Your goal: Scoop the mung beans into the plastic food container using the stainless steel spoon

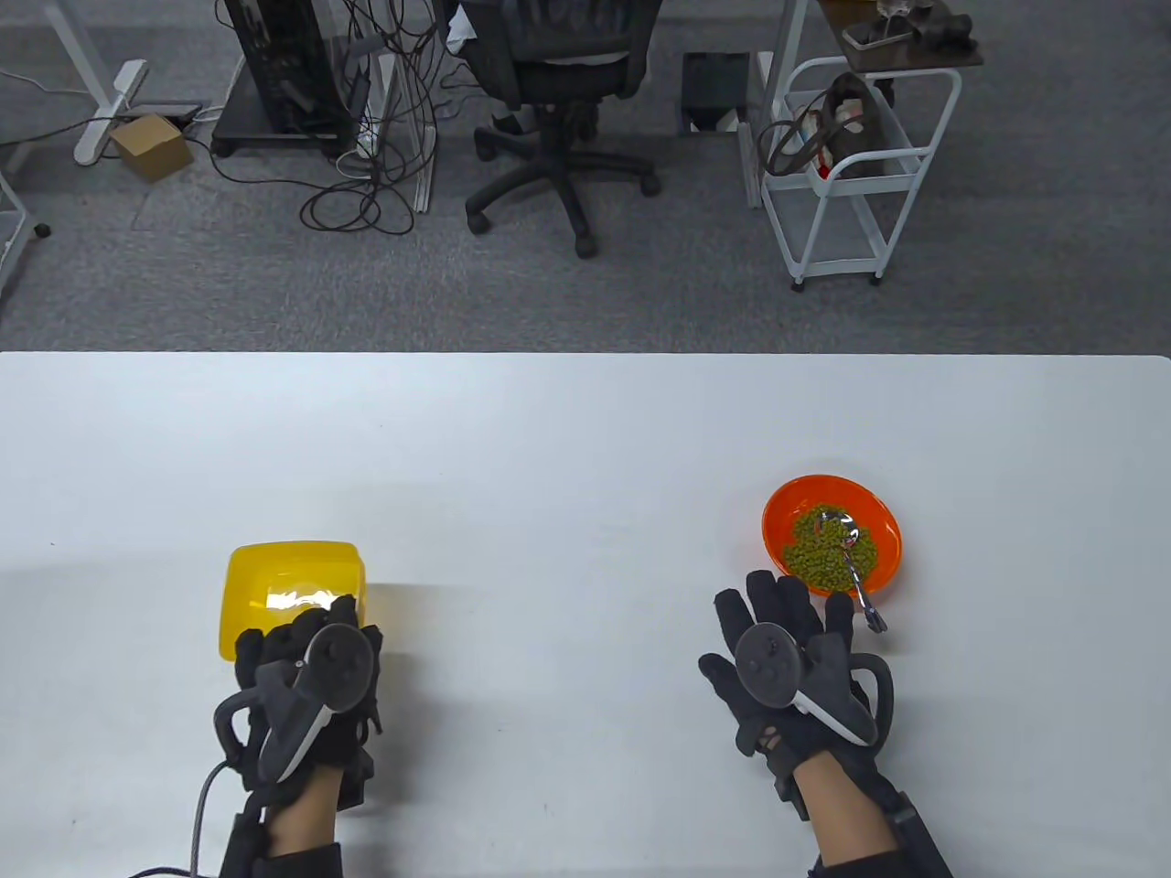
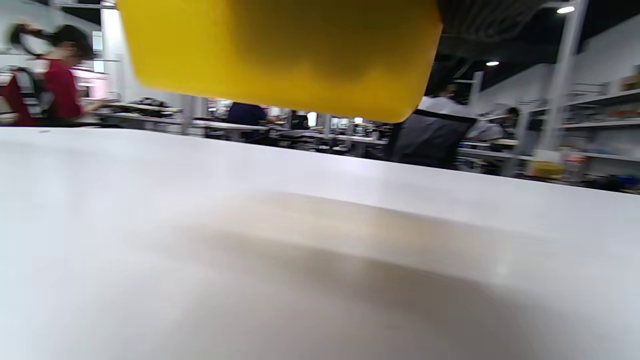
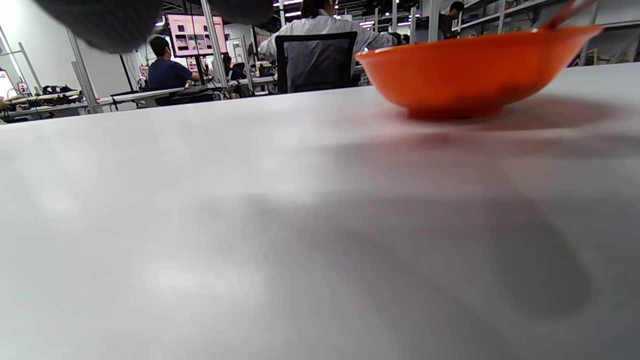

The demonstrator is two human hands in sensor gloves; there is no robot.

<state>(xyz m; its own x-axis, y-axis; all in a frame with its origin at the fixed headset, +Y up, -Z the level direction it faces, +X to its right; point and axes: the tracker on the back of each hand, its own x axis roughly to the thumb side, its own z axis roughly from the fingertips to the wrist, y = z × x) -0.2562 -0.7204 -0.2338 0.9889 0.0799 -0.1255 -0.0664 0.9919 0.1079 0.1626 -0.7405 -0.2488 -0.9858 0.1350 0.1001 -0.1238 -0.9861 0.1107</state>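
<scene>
One spoon [image 1: 855, 567] in orange bowl [image 1: 883, 526], beans [image 1: 828, 549] beneath, container [image 1: 293, 572] well apart.

Table view overhead, facing down-forward. Wrist views low, near-level across table [image 1: 585, 439]; all three share tabletop.

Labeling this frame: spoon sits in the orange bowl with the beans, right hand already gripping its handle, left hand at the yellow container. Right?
One thing is off: the right hand is not gripping the spoon. The table view shows it open, just beside the handle. The spoon does rest in the orange bowl of mung beans, left hand at the yellow container.
</scene>
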